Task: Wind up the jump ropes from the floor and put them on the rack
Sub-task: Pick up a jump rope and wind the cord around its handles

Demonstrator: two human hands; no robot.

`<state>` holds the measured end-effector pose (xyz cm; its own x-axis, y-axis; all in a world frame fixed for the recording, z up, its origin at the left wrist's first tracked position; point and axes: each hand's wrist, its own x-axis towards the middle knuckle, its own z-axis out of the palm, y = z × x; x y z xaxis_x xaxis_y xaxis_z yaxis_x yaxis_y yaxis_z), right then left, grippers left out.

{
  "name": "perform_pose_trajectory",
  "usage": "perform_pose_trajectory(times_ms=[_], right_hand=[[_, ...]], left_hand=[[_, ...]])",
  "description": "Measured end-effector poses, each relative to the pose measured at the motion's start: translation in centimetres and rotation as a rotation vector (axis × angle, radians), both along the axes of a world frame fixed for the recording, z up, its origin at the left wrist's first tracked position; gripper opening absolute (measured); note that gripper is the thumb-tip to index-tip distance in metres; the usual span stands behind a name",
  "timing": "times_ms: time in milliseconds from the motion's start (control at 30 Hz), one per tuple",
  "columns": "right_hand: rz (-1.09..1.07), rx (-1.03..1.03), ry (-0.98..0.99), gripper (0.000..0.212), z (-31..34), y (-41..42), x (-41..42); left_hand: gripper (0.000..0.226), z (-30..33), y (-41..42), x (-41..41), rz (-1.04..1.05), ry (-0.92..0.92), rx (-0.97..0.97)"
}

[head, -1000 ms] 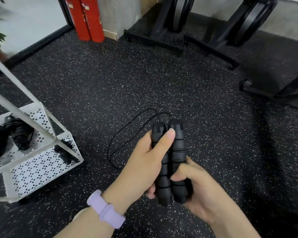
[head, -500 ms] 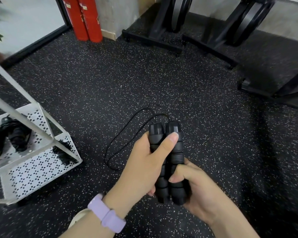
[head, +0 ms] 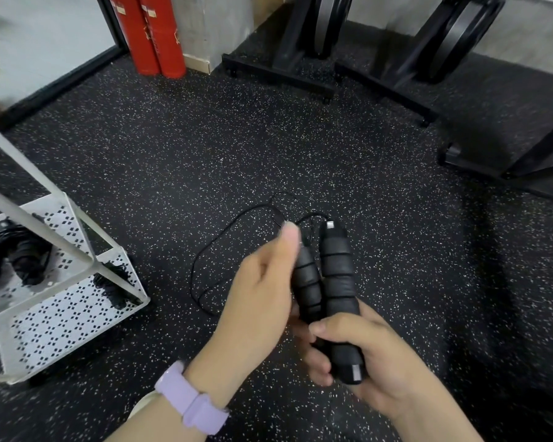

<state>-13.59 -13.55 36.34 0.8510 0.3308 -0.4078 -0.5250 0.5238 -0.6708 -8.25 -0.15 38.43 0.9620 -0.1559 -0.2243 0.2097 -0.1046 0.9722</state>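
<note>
Meanwhile both hands' grip holds the rope handles [head: 329, 282] (cord trailing on floor) near a white rack [head: 64, 301].

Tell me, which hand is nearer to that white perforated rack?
The left hand. It sits on the rack's side of the two black jump rope handles. The right hand grips the handles' lower ends from the far side, farther from the rack.

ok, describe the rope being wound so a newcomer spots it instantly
Right of the white perforated rack, above the speckled black floor, the right hand holds two ribbed black foam handles. Unlike the bundled ropes on the rack, its thin cord trails loose.
</note>
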Motion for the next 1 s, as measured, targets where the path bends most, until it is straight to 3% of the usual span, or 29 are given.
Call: perform_pose_trajectory(times_ms=[67, 133, 233, 367, 433, 533, 600, 633, 700, 800, 1000], right_hand=[[0.042, 0.058, -0.014, 0.063, -0.1, -1.0, 0.3], [0.114, 0.135, -0.031, 0.064, -0.1, -1.7, 0.4], [0.243, 0.242, -0.039, 0.063, 0.1, -2.0, 0.1], [0.362, 0.369, -0.060, 0.066, 0.7, -1.4, -0.2], [0.400, 0.426, -0.063, 0.066, 0.6, -1.3, -0.3], [0.357, 0.373, -0.096, 0.046, 0.5, -1.5, -0.1], [0.277, 0.244, -0.103, 0.021, 0.3, -1.7, 0.1], [0.210, 0.158, -0.090, 0.019, 0.1, -1.7, 0.1], [0.037, 0.009, -0.048, 0.033, -0.7, -1.5, 0.0], [-0.141, -0.057, 0.004, 0.047, -1.4, -1.1, 0.2], [-0.070, 0.053, -0.013, 0.056, -1.0, -1.9, 0.3]], left_hand=[[0.062, -0.6, 0.8, 0.7, 0.102, -0.172, 0.199], [0.043, -0.9, 1.7, 1.6, 0.210, -0.331, 0.342], [0.042, -1.6, 2.4, 2.5, 0.146, -0.425, 0.389], [0.040, -1.9, 2.1, 2.1, 0.012, -0.251, 0.100], [0.038, -1.7, 1.8, 1.8, -0.048, -0.206, 0.084], [0.043, -1.3, 0.8, 1.1, -0.066, -0.074, 0.039], [0.046, -1.7, 0.2, 0.9, -0.071, 0.009, 0.073], [0.043, -1.9, 0.1, 0.8, -0.084, 0.050, 0.090], [0.033, -2.3, 0.1, 0.6, -0.163, 0.050, 0.196], [0.021, -2.8, 0.1, -0.2, -0.355, -0.111, 0.431], [0.023, -2.8, 0.7, -0.2, -0.485, -0.199, 0.572]])
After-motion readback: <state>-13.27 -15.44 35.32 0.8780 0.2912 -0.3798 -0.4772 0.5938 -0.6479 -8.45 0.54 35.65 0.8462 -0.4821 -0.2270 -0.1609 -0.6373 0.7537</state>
